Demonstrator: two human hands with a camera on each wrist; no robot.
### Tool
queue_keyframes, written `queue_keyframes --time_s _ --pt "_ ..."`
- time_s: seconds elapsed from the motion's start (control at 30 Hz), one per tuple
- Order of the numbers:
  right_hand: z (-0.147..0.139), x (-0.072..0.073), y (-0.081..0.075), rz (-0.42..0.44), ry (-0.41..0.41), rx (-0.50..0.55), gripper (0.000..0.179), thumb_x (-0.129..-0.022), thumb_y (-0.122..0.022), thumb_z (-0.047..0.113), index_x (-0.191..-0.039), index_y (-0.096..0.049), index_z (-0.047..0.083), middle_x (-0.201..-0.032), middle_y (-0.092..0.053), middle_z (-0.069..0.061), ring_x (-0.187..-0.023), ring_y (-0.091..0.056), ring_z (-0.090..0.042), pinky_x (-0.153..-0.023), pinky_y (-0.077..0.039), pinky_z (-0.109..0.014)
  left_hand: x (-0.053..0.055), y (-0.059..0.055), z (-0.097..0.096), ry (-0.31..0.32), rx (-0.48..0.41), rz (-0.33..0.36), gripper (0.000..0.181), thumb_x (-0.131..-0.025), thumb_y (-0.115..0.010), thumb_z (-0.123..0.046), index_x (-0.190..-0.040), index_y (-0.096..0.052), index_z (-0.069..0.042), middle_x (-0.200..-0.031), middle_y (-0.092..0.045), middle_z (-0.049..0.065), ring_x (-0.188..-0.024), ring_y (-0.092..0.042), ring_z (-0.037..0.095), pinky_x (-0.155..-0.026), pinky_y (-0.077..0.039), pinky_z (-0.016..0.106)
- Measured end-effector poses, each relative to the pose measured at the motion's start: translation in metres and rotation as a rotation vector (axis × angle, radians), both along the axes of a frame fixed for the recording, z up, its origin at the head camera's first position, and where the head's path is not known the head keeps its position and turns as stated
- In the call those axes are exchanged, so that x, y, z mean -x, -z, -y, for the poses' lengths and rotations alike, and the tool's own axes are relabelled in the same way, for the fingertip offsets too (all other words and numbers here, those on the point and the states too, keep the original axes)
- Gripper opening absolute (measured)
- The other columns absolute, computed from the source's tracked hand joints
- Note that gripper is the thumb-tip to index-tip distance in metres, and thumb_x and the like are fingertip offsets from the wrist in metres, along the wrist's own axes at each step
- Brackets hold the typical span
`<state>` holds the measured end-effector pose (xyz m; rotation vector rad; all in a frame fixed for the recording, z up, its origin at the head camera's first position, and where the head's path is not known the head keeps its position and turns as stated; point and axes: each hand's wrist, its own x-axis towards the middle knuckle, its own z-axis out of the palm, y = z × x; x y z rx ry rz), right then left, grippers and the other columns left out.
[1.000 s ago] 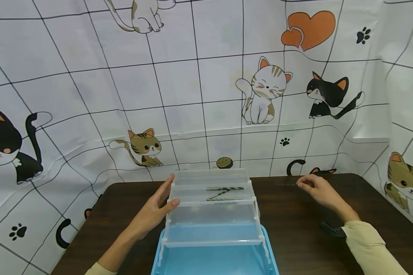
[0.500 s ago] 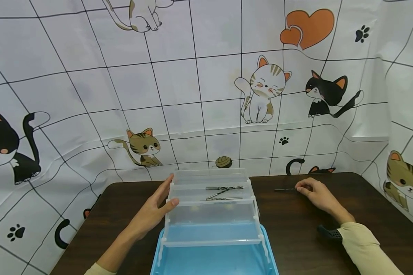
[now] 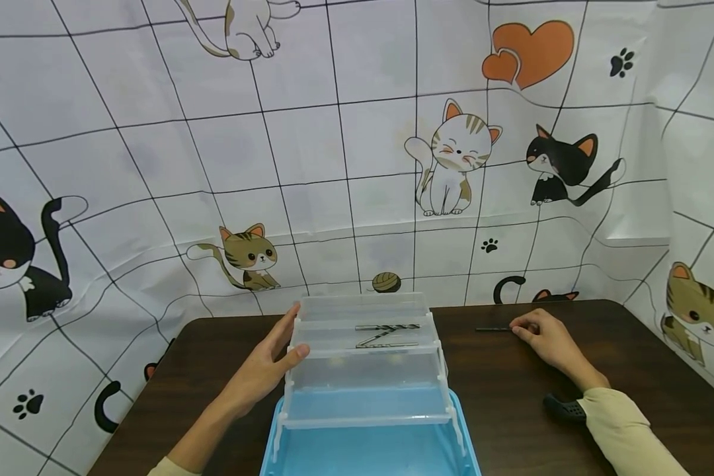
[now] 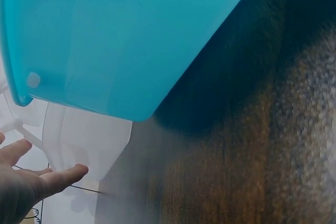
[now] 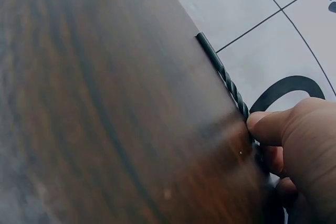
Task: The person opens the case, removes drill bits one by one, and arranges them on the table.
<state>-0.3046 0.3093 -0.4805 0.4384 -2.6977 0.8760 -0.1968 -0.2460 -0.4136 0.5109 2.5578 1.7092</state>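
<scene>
At the table's far right, my right hand [image 3: 552, 340] pinches a dark twist drill bit [image 3: 492, 329] between thumb and fingers. In the right wrist view the drill bit [image 5: 228, 83] lies along the tabletop, its smooth shank pointing away from the fingertips; its other end is hidden by the hand. My left hand [image 3: 260, 370] rests with extended fingers against the left side of the clear upper tray [image 3: 327, 338]. Several drill bits [image 3: 388, 327] lie in that tray. Below it, a lower clear tray [image 3: 369, 400] steps down toward the blue box [image 3: 369, 456].
The blue box [image 4: 121, 35] and its stepped trays stand mid-table on the dark wooden table [image 3: 500, 410]. A white cloth [image 3: 309, 145] printed with cats and grid lines hangs behind the table and along its sides.
My right hand has come slightly left and down, and the drill bit, barely visible a second ago, now shows dark beside its fingertips. My left hand has stayed against the tray.
</scene>
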Motion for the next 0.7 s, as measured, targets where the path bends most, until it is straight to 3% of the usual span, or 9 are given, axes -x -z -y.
queue_keyframes --time_s 0.37,0.5,0.7 --pt "0.006 -0.003 -0.018 0.032 -0.044 -0.033 0.02 -0.096 -0.072 0.009 -0.113 -0.072 -0.001 -0.109 -0.062 -0.016 -0.081 -0.054 -0.021 -0.067 -0.045 -0.039 -0.001 0.0 -0.001 0.004 -0.005 -0.002 0.076 -0.105 -0.062 -0.031 -0.163 -0.015 -0.044 -0.167 -0.005 -0.011 -0.153 -0.01 0.027 -0.11 -0.027 0.067" --pt "0.015 -0.005 -0.034 0.022 -0.054 -0.042 0.024 -0.098 -0.069 0.009 -0.119 -0.07 -0.003 -0.105 -0.061 -0.013 -0.081 -0.053 -0.02 -0.067 -0.045 -0.039 -0.001 0.0 -0.001 0.002 -0.001 -0.006 0.076 -0.105 -0.061 -0.031 -0.164 -0.014 -0.041 -0.167 -0.005 -0.01 -0.153 -0.01 0.028 -0.11 -0.027 0.068" --pt "0.041 -0.017 -0.07 -0.082 -0.112 -0.076 0.028 -0.101 -0.066 0.011 -0.125 -0.065 -0.004 -0.103 -0.059 -0.011 -0.08 -0.051 -0.02 -0.069 -0.043 -0.041 0.001 0.002 0.0 0.013 -0.006 -0.018 0.075 -0.106 -0.06 -0.03 -0.164 -0.013 -0.04 -0.168 -0.004 -0.006 -0.153 -0.009 0.031 -0.11 -0.026 0.069"
